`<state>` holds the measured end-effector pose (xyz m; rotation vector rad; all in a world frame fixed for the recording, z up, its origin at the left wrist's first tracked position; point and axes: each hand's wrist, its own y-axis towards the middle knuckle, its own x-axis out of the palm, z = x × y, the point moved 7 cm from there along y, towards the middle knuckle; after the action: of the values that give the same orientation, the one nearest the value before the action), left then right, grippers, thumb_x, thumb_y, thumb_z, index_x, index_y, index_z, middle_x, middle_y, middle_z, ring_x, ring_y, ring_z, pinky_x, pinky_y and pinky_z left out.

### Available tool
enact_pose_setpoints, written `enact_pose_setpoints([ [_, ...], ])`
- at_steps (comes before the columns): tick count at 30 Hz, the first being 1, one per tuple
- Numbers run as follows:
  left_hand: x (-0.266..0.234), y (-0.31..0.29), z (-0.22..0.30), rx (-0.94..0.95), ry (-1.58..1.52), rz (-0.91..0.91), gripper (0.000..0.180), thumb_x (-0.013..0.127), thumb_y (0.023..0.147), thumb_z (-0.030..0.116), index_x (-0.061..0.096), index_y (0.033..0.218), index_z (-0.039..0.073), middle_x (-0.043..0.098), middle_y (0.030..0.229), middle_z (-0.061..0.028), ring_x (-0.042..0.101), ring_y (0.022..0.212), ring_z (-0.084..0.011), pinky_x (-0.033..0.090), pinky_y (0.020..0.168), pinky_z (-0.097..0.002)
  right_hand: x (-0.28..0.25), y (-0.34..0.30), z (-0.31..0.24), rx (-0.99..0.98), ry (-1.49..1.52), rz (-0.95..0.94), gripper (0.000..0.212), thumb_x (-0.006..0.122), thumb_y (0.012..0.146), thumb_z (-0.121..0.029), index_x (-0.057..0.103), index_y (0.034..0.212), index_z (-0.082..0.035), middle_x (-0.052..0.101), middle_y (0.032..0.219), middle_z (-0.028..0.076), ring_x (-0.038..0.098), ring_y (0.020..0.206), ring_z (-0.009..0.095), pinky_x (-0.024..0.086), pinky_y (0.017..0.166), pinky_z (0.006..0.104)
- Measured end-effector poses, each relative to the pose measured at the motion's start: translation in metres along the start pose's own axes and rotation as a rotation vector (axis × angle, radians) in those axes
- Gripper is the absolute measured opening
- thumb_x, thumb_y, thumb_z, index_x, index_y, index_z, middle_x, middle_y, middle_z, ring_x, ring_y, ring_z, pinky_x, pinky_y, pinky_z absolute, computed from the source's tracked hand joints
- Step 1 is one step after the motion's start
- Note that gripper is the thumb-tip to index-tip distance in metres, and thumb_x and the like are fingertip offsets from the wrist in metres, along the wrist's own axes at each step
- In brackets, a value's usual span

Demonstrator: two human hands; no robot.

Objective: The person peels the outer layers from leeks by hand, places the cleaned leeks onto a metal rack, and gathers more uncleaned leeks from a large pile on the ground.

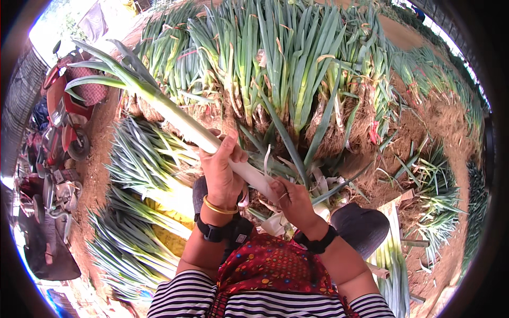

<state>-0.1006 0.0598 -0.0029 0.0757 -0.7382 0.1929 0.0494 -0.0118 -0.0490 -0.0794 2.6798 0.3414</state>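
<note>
A long green onion [177, 117] slants across in front of me, its green leaves up at the far left and its white shank running down to the near right. My left hand [220, 172] is closed round the middle of the white shank. Lower down, the fingers of my right hand [294, 204] are bent and pressed together on the shank near its root end. That end is partly hidden by the hand. Loose leaves and pale peelings [275, 222] lie just below my hands, near my knees.
Upright bundles of green onions [275, 63] with soil on their roots stand ahead. Heaps of green onions [138, 238] lie at the left by yellow sheeting [169, 238]. Another heap [435, 191] lies right, near a wooden frame [395, 206]. A red motorbike [61, 111] stands far left.
</note>
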Motion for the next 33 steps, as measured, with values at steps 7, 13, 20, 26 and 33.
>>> enact_pose_setpoints([
  [7, 0.013, -0.002, 0.004, -0.095, -0.117, -0.288, 0.018, 0.06, 0.088, 0.019, 0.043, 0.095, 0.015, 0.035, 0.059, 0.0056, 0.033, 0.047, -0.0057, 0.031, 0.045, -0.0225, 0.011, -0.004, 0.014, 0.216, 0.372, -0.105, 0.026, 0.052, 0.092, -0.022, 0.061, 0.09, 0.002, 0.059, 0.064, 0.014, 0.059, 0.055, 0.018, 0.046, 0.055, 0.0316],
  [13, 0.02, -0.005, 0.01, 0.016, -0.008, -0.415, 0.025, 0.062, 0.086, 0.024, 0.041, 0.095, 0.013, 0.041, 0.061, 0.0022, 0.049, 0.051, -0.0135, 0.051, 0.055, -0.0294, 0.007, -0.01, 0.016, 0.152, 0.236, -0.015, 0.026, 0.05, 0.092, -0.021, 0.06, 0.087, 0.003, 0.062, 0.073, 0.013, 0.061, 0.069, 0.017, 0.047, 0.064, 0.0302],
  [20, 0.031, 0.0, 0.022, -0.072, -0.138, -0.693, 0.035, 0.069, 0.08, 0.023, 0.039, 0.093, 0.012, 0.045, 0.057, -0.0015, 0.054, 0.052, -0.0154, 0.053, 0.05, -0.0346, 0.036, -0.027, 0.016, 0.484, 1.109, -0.473, 0.044, 0.046, 0.094, -0.036, 0.05, 0.118, 0.001, 0.065, 0.091, 0.009, 0.063, 0.079, 0.016, 0.052, 0.071, 0.0266],
  [26, 0.048, 0.015, 0.043, 0.04, 0.114, -0.32, 0.051, 0.067, 0.083, 0.029, 0.043, 0.123, 0.009, 0.048, 0.074, -0.0004, 0.047, 0.055, -0.0103, 0.045, 0.052, -0.0266, 0.02, -0.016, 0.022, 0.299, 0.787, -0.231, 0.036, 0.051, 0.094, -0.028, 0.058, 0.106, 0.005, 0.064, 0.085, 0.005, 0.057, 0.073, 0.007, 0.047, 0.065, 0.0228],
  [33, 0.021, 0.026, 0.023, -0.039, 0.06, -0.134, 0.023, 0.065, 0.086, 0.022, 0.043, 0.082, 0.014, 0.032, 0.059, 0.0071, 0.032, 0.049, -0.0045, 0.029, 0.045, -0.0203, -0.009, -0.014, 0.006, 0.238, 0.331, -0.114, 0.029, 0.053, 0.093, -0.022, 0.063, 0.094, 0.005, 0.06, 0.065, 0.01, 0.049, 0.057, 0.008, 0.041, 0.052, 0.0279],
])
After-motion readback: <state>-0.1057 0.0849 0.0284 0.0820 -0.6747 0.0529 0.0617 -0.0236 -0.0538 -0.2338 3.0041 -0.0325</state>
